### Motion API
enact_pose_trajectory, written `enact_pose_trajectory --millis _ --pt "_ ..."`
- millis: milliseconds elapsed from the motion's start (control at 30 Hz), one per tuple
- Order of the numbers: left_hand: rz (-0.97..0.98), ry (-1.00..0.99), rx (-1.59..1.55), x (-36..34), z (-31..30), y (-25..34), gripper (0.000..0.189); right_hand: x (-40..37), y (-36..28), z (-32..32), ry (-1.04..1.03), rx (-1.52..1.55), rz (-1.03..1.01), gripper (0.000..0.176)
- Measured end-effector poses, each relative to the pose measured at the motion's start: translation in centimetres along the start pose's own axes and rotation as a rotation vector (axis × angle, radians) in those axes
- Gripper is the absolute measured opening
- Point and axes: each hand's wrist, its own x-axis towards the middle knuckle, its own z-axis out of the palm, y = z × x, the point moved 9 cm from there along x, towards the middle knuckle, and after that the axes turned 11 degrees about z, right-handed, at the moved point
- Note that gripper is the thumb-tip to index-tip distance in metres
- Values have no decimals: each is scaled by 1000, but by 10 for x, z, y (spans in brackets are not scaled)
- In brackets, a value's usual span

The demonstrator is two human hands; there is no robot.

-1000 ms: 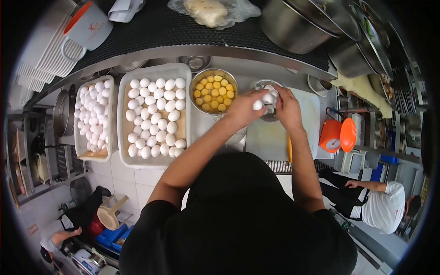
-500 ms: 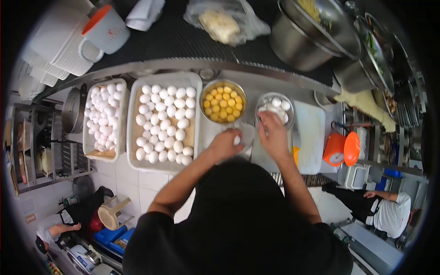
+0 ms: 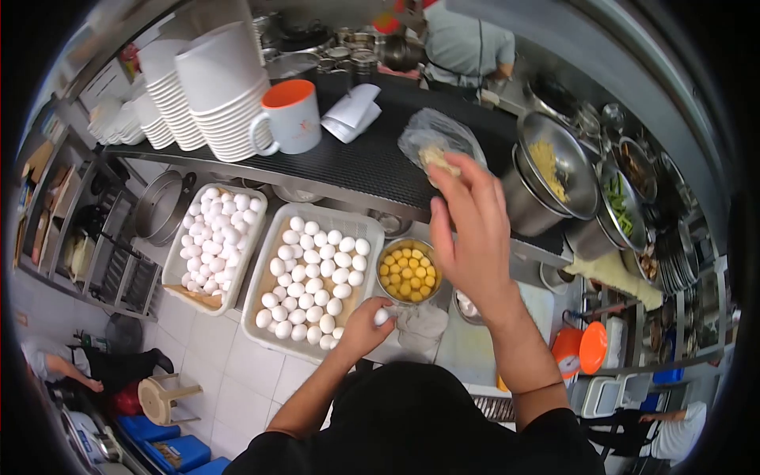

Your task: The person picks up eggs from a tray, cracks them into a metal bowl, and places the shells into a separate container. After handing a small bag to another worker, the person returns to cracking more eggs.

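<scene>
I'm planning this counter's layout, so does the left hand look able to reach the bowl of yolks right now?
Probably yes: the left hand, holding a white egg, is close beside the bowl of yolks, which is uncovered, and nothing seems to stand between them.

Your fisheye view bends the black-topped shelf (image 3: 364, 166) and drops to black at the corners. Even, fairly bright light whitens your floor tiles (image 3: 253, 356); white eggs (image 3: 327, 323) read clearly, while your black shirt (image 3: 522, 453) loses detail.

An orange-lined mug (image 3: 298, 128) stands beside stacked white bowls (image 3: 225, 89). A beige stool (image 3: 157, 402) stands on the tiled floor (image 3: 247, 360).
</scene>
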Motion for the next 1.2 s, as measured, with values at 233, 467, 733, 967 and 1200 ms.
enact_pose_trajectory --millis 233,467,733,967,1200 --pt "-122 262 84 -48 -66 -44 38 39 58 59 -35 -424 274 57" --pt "-277 414 147 -102 -101 -86 39 44 73 66 -272 -365 447 54" --pt "-179 489 -105 -78 -108 -66 34 33 94 80 -196 -222 290 53" --pt "37 380 -483 -5 -130 34 41 30 62 70 -167 -20 173 43" --pt "140 349 -358 23 -184 127 49 -10 -60 80 -462 252 -71 44"
